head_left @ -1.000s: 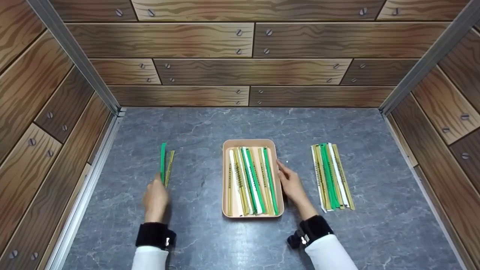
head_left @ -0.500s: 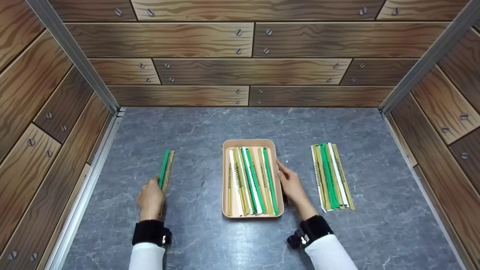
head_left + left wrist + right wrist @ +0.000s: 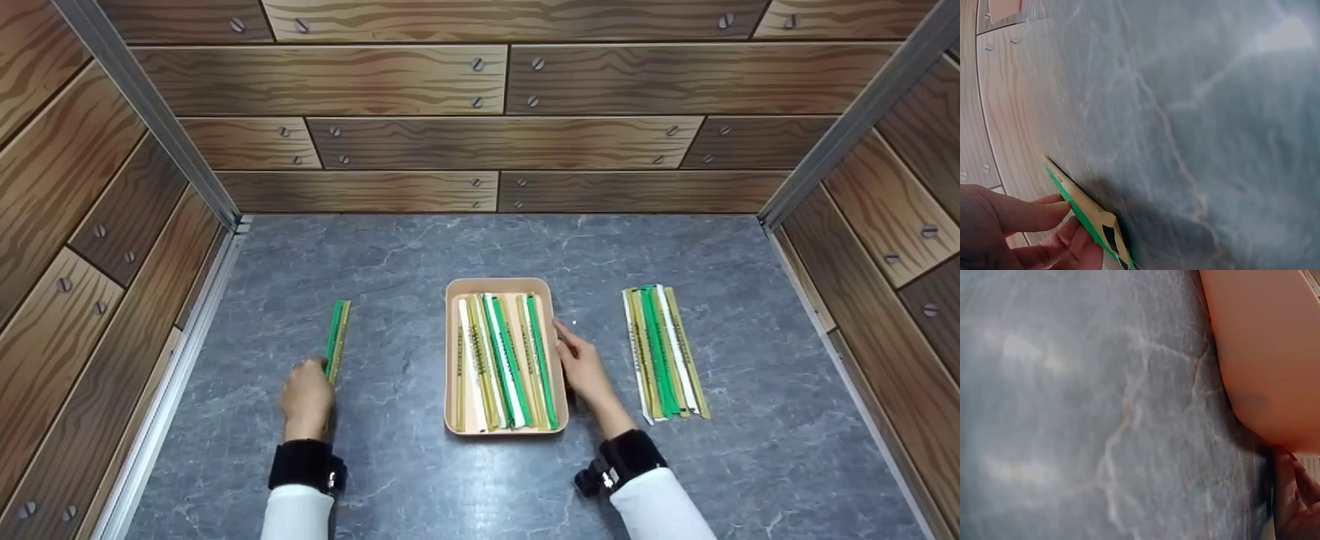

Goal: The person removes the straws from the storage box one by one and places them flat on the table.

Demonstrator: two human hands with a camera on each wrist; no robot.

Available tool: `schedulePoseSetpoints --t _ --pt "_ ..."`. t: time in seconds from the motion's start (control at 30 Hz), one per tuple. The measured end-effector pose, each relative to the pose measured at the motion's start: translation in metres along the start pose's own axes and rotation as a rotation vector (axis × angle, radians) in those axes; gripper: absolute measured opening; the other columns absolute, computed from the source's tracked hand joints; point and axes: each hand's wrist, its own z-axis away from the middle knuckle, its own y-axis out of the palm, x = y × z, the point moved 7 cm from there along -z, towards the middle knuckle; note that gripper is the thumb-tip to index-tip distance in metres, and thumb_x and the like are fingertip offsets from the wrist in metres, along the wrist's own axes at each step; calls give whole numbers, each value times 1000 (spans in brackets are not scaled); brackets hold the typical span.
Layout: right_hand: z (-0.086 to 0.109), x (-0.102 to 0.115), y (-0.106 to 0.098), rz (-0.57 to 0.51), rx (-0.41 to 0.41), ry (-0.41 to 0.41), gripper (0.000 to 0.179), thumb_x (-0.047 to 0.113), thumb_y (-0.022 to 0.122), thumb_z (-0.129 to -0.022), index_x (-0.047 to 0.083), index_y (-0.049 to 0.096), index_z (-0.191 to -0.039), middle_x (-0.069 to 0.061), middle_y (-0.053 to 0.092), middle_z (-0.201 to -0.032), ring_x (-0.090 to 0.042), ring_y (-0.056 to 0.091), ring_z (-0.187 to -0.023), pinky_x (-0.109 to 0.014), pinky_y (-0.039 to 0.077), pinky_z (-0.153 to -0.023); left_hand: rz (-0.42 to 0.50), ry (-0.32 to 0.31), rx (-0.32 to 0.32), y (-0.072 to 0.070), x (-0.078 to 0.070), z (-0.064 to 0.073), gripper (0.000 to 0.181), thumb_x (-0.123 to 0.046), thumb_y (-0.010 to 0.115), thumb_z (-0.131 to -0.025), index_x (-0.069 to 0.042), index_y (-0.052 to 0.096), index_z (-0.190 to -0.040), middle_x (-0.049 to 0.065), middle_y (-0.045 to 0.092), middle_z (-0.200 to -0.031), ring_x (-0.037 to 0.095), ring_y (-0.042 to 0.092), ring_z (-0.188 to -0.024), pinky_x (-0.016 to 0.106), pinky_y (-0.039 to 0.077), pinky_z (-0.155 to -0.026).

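Note:
My left hand (image 3: pixel 307 394) pinches a green wrapped straw (image 3: pixel 334 328), lying along a gold wrapped straw (image 3: pixel 342 337) on the left of the table. In the left wrist view, the thumb and fingers meet at the edge of the green straw (image 3: pixel 1081 214), with the gold straw (image 3: pixel 1095 212) against it. My right hand (image 3: pixel 589 375) touches the right side of a peach tray (image 3: pixel 498 286) with extended fingers. Several green, gold and white wrapped straws (image 3: pixel 508 364) lie lengthwise in the tray. From the right wrist, fingertips show right at the tray's wall (image 3: pixel 1275 354).
To the right of the tray lies a loose row of several wrapped straws (image 3: pixel 664 352) in white, gold and green. The grey marbled tabletop (image 3: pixel 405 247) is bounded by wood-patterned walls (image 3: pixel 405 142) at the back and both sides.
The left hand has drawn slightly back with the green straw, whose far end has come down and to the right beside the gold one. The right hand and tray stay put.

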Motion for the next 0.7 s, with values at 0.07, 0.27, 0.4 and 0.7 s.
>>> schedulePoseSetpoints --t 0.07,0.27,0.4,0.7 --pt "0 0 0 -2 -3 -2 41 10 54 -101 8 52 -142 -20 50 -141 -34 46 -130 -45 39 -105 -3 -4 8 1 0 0 36 2 53 -95 -3 61 -130 26 64 -106 46 62 -90 58 50 -69" --pt "0 1 0 0 0 -7 42 10 54 -101 8 52 -142 -21 48 -142 -36 43 -132 -47 35 -108 -13 26 -17 -2 -9 3 32 0 52 -95 0 63 -126 27 64 -103 47 62 -89 59 50 -70" --pt "0 2 0 3 2 -16 42 9 53 -101 7 52 -142 -21 48 -142 -37 43 -132 -47 34 -109 -16 100 -88 -5 -35 14 26 -3 51 -97 4 64 -118 28 63 -100 48 62 -85 59 51 -65" --pt "1 4 0 -2 3 -21 42 8 53 -101 6 51 -142 -22 47 -142 -37 43 -132 -47 34 -109 -52 444 -141 15 -136 62 28 -5 65 -89 0 65 -117 22 66 -97 40 65 -76 51 55 -60"
